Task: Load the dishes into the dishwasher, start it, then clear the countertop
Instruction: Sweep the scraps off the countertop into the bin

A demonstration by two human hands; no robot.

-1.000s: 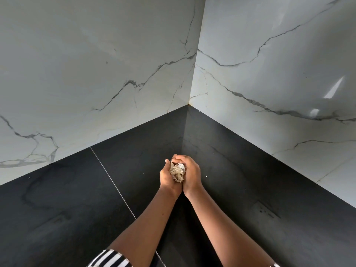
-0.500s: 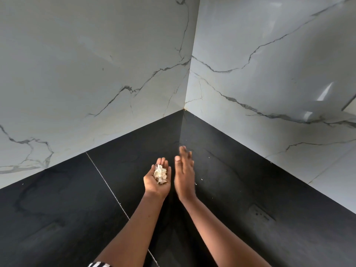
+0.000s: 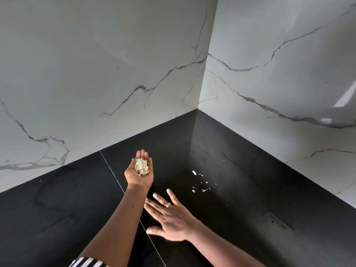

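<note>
Head view: left hand palm up above the black countertop, fingers loosely cupped, not clenched. A small pile of pale scraps sits in the palm, just short of the fingertips. Right hand palm down, fingers spread straight, gripping nothing; contact with the counter unclear. Loose crumbs lie scattered on the counter beyond the right fingertips, apart from them.

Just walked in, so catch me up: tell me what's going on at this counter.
A person is tidying the black countertop. The left hand, palm up, cups a small pile of pale flaky scraps. The right hand is flat with fingers spread, close to the surface; whether it touches is unclear. A few white bits lie scattered nearer the corner.
</note>
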